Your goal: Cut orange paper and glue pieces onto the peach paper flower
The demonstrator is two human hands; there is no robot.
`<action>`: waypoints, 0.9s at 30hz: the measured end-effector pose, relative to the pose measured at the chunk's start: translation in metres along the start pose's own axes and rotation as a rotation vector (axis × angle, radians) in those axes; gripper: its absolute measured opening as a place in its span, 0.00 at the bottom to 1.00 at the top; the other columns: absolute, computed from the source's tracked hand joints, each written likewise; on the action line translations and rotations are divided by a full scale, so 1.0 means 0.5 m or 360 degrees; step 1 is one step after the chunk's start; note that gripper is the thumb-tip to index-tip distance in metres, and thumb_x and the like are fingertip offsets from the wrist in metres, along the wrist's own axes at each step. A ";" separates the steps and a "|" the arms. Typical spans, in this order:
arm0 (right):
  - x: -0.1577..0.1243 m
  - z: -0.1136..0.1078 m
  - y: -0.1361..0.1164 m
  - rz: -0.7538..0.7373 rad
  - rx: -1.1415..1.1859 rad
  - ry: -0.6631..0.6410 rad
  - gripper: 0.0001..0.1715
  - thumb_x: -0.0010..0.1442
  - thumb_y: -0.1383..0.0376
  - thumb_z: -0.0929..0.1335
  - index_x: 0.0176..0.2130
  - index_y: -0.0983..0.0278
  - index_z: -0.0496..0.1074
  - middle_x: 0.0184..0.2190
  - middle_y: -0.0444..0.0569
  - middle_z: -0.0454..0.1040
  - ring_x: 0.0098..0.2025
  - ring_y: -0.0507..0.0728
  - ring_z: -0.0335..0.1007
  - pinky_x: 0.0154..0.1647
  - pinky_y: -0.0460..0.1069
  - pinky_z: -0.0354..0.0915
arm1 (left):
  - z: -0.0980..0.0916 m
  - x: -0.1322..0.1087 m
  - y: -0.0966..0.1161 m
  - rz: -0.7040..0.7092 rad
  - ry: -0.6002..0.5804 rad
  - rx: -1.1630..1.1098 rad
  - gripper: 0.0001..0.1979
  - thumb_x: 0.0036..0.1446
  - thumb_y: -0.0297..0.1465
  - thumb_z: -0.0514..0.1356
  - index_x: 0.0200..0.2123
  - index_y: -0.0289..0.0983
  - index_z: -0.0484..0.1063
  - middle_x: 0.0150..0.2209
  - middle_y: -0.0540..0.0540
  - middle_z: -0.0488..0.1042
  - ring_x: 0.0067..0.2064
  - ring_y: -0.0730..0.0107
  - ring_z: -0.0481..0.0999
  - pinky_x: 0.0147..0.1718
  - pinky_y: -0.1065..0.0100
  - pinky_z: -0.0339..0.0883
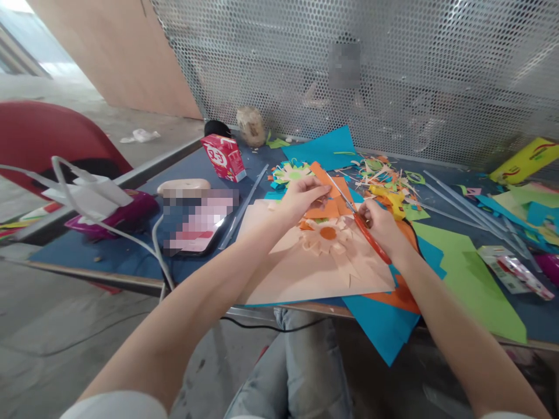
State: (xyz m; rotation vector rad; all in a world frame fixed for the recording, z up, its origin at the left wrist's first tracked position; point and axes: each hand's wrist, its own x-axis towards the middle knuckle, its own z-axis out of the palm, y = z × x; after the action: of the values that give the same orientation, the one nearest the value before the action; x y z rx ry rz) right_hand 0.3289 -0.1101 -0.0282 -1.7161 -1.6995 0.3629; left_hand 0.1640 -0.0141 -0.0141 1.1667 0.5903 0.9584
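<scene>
Bare forearms [213, 295] reach over the blue table [126, 262] to a peach sheet [279, 273], on which lies a layered paper flower [324, 238]. Just beyond it the left hand [303, 199] pinches orange paper [344, 187]; the right hand [381, 223] grips red-handled scissors [370, 235], set against that paper. Cutting seems the step in hand; another snip would call for steady paper and careful blade control

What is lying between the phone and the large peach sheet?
In the head view, at least one translucent stick lies between the phone and the peach sheet.
</scene>
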 end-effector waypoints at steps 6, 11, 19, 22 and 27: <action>-0.001 -0.002 -0.006 -0.0010 -0.0023 0.0034 0.20 0.48 0.51 0.67 0.27 0.60 0.55 0.22 0.39 0.60 0.22 0.49 0.53 0.24 0.45 0.51 | -0.001 0.001 -0.002 0.0011 -0.0008 -0.0001 0.10 0.41 0.27 0.65 0.20 0.32 0.65 0.19 0.51 0.70 0.19 0.81 0.67 0.18 0.76 0.62; -0.002 -0.003 -0.009 0.0018 0.0006 0.0003 0.20 0.48 0.51 0.67 0.27 0.60 0.56 0.20 0.38 0.59 0.21 0.49 0.53 0.23 0.45 0.51 | -0.005 0.005 -0.003 0.0039 -0.0036 -0.0006 0.08 0.46 0.30 0.61 0.22 0.33 0.65 0.19 0.51 0.69 0.18 0.79 0.68 0.17 0.75 0.62; -0.003 -0.005 -0.021 0.0026 0.0011 0.0038 0.20 0.48 0.50 0.66 0.25 0.61 0.55 0.18 0.37 0.56 0.20 0.48 0.50 0.22 0.44 0.51 | -0.009 0.016 -0.013 0.0096 0.0037 0.0128 0.10 0.52 0.29 0.56 0.20 0.33 0.64 0.18 0.51 0.68 0.17 0.79 0.67 0.16 0.75 0.62; 0.000 -0.004 -0.013 0.0046 -0.0017 0.0067 0.19 0.48 0.51 0.66 0.25 0.60 0.55 0.17 0.37 0.56 0.20 0.49 0.51 0.22 0.44 0.51 | -0.010 0.016 -0.012 0.0076 0.0030 0.0162 0.10 0.52 0.29 0.56 0.21 0.33 0.65 0.18 0.51 0.68 0.17 0.79 0.67 0.17 0.74 0.62; 0.008 -0.009 0.002 0.0276 -0.0460 0.0193 0.12 0.51 0.56 0.64 0.30 0.61 0.59 0.24 0.46 0.67 0.27 0.55 0.64 0.25 0.47 0.53 | -0.014 0.017 -0.011 0.0123 0.0120 0.0384 0.09 0.51 0.30 0.57 0.22 0.33 0.67 0.18 0.51 0.67 0.19 0.79 0.67 0.17 0.75 0.63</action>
State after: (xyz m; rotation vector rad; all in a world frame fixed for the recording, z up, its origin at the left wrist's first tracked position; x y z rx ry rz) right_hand 0.3327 -0.1075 -0.0245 -2.0583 -1.5789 0.0888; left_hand 0.1642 -0.0039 -0.0209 1.3800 0.7415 1.0205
